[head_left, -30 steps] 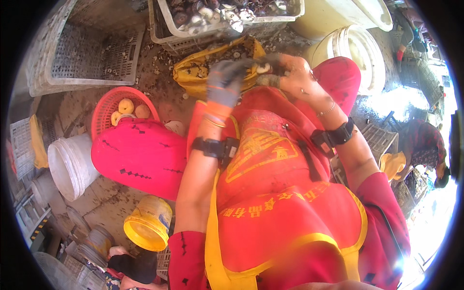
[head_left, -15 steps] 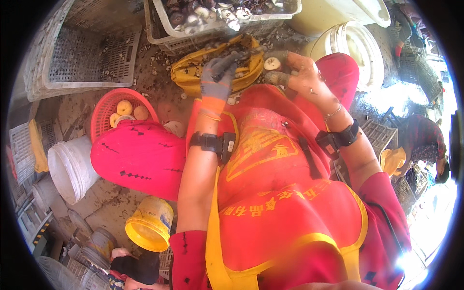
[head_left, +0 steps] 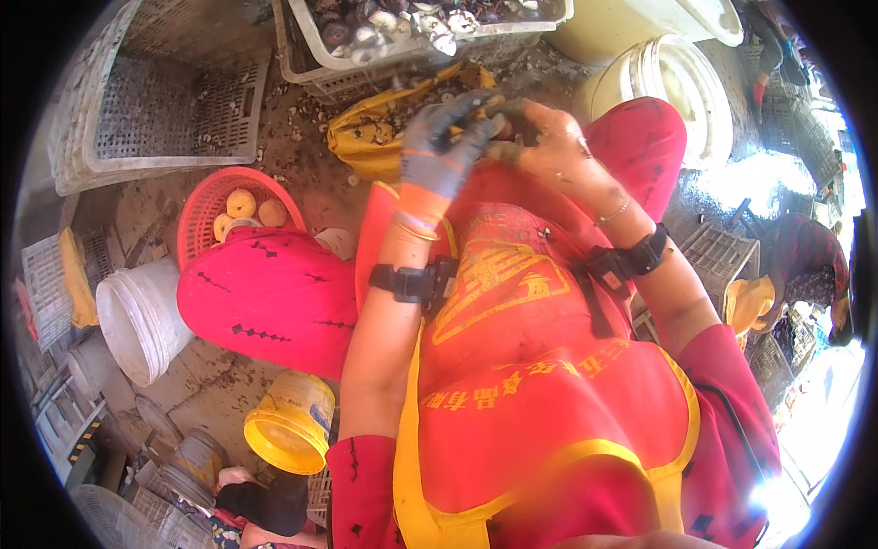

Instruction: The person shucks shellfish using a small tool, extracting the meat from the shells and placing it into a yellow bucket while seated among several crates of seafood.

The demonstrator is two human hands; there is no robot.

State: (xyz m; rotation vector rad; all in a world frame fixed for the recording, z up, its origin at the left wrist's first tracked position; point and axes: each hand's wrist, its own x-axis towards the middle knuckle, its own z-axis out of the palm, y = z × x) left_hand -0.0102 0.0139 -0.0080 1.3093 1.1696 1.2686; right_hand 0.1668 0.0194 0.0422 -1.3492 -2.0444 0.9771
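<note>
Over my lap, at the top middle, both hands come together. My left hand (head_left: 445, 146), in a grey glove with an orange cuff, is closed, its dark fingertips reaching my right hand; what they grip is hidden. My right hand (head_left: 547, 137), its fingers covered in dirty grey, curls around a small round pale-and-brown piece (head_left: 501, 128), mostly covered by fingers. Just beyond and left of the hands lies an open yellow bag (head_left: 366, 146) with dark scraps in it. A red apron (head_left: 512, 384) with yellow edging covers my lap.
A pale tray (head_left: 343, 62) of dark and white pieces stands ahead. Grey crates (head_left: 174, 163) stand at far left, a red basket (head_left: 197, 206) of yellowish round pieces by my left knee. White bucket (head_left: 137, 320), yellow bucket (head_left: 293, 407) and cream tub (head_left: 704, 101) surround me. Another person (head_left: 809, 274) is at right.
My left hand has moved right from over the yellow bag to meet my right hand. The round piece, its pale face plainly visible before, is now mostly covered by fingers.
</note>
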